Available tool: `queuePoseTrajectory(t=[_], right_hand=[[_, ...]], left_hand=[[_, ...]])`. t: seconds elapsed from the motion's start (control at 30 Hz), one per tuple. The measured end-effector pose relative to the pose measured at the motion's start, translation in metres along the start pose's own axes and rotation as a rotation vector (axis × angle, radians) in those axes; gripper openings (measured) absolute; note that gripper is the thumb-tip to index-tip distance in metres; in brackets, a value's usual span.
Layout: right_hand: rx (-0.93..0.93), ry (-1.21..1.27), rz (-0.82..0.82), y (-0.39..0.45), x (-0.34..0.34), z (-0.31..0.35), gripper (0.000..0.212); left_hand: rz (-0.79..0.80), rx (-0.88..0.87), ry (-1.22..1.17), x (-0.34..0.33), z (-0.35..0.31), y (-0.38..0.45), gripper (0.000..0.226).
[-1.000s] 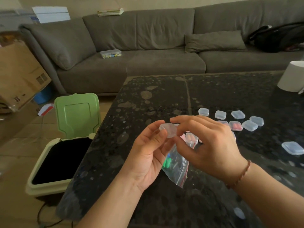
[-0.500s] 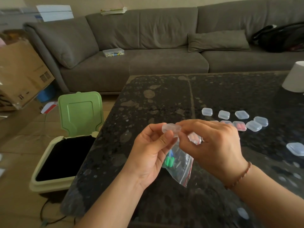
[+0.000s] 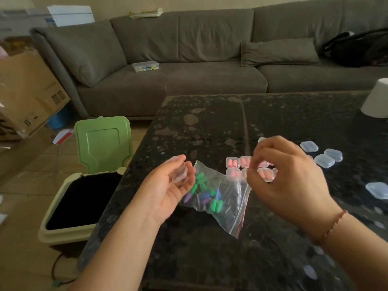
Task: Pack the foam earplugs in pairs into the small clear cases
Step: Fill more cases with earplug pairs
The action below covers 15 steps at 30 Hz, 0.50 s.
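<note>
Left hand (image 3: 168, 185) palm-up, fingers curled under an open clear case (image 3: 180, 172), lid hinged back, nothing visible inside; held tipped toward the person, likely so a pair can be dropped in. Right hand (image 3: 287, 177) hovers over the desk (image 3: 210, 127), fingers loosely curled with tips close together; looks like nothing in them, hard to be sure. Between the hands, near side, a zip bag (image 3: 218, 196) lies flat on the desk with green, purple and blue earplugs (image 3: 204, 193) inside, mouth toward the right hand, so within easy reach. Just beyond the bag, a tight block of filled cases (image 3: 239, 164) with orange-pink plugs, partly hidden by the right hand; grouped as done, by the look of it. Further right, a loose scatter of empty cases (image 3: 324, 157), shut, one more (image 3: 376, 190) at the right edge. White cup-like object (image 3: 376, 101) far right. Left of the desk on the floor, an open bin (image 3: 84, 196) with green lid up. Sofa (image 3: 189, 59) behind. Judgement: next is fetching two plugs from the bag.
</note>
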State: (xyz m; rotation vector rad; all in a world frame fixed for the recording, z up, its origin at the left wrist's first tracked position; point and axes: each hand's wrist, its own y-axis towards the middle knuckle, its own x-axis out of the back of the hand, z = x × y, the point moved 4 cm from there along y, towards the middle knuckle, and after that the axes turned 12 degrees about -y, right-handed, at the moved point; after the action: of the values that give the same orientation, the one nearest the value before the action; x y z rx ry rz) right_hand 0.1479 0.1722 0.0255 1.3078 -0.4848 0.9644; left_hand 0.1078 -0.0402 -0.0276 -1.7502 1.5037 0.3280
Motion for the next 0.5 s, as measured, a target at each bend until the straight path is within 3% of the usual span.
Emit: queuePoseTrajectory(t=[0.13,0.3,0.4,0.5], right_hand=[[-0.007,-0.233,0.446,-0.01,-0.013,-0.012,0.02],[0.1,-0.191,0.789,-0.024,-0.036,-0.011,0.025],[0.064,-0.133,0.742,-0.027,-0.05,-0.004,0.027],[0.108,-0.096,0.465,-0.023,-0.056,0.009,0.015]], left_hand=[[-0.04,-0.036,0.093,0.003,0.004,0.002,0.018],[-0.054,-0.111,0.231,0.006,0.008,0.01,0.016],[-0.068,-0.129,0.261,0.008,0.011,0.011,0.016],[-0.05,-0.15,0.278,0.008,0.013,0.013,0.016]])
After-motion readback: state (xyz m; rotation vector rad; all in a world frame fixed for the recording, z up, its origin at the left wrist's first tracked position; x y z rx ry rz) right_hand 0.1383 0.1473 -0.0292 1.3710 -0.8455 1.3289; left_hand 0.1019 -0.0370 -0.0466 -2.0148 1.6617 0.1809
